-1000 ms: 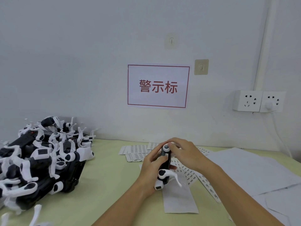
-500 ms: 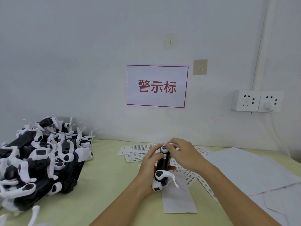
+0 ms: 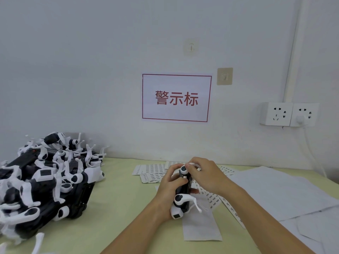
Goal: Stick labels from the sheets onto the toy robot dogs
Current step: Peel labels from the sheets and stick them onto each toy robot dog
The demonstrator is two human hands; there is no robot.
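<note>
Toy dogs [image 3: 45, 182] black-white; table [image 3: 117, 198] pale green; sign [image 3: 176, 98] red-lettered.

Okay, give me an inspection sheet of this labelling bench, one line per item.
Surface: pale green table, bare in the middle.
Job's things: one toy robot dog held over the label sheets; a pile of toy dogs at left.
Clutter: loose white paper sheets at right, a paper strip below the hands.
Grips: left hand grips the dog's body; right hand fingers on its upper end.
Cables: white cord hangs from the wall sockets.
Surroundings: white wall, red-bordered sign.
</note>
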